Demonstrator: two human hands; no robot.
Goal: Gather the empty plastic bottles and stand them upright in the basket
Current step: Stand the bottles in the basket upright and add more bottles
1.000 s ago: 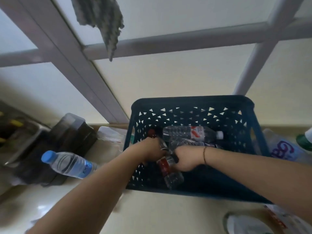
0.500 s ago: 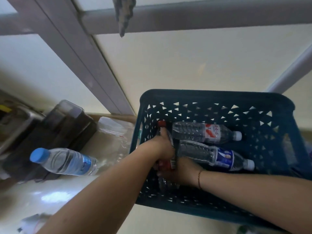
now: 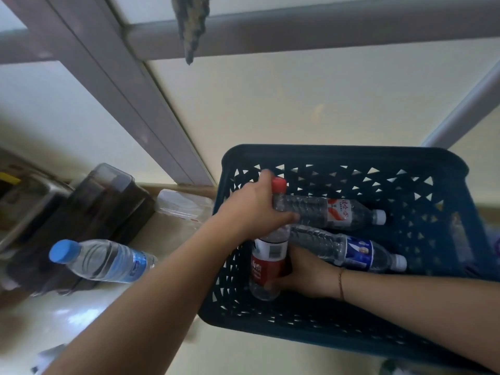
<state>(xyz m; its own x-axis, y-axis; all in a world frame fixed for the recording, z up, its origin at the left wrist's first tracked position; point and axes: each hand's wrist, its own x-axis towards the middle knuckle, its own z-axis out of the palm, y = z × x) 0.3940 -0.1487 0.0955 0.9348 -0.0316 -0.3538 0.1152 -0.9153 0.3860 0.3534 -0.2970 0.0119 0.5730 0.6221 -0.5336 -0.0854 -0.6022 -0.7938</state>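
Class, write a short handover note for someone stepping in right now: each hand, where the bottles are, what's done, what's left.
Left hand grips the upper part of the red-capped bottle; right hand holds its lower part.
It stands near the left wall of the basket, almost upright.
Two more bottles, red-label and blue-label, lie flat inside.
The blue-capped bottle lies outside, left of the basket.
Left: stand the flat two, fetch the outside one.

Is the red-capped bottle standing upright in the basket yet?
Nearly upright: red-capped bottle has cap up, base down in basket, both hands gripping.
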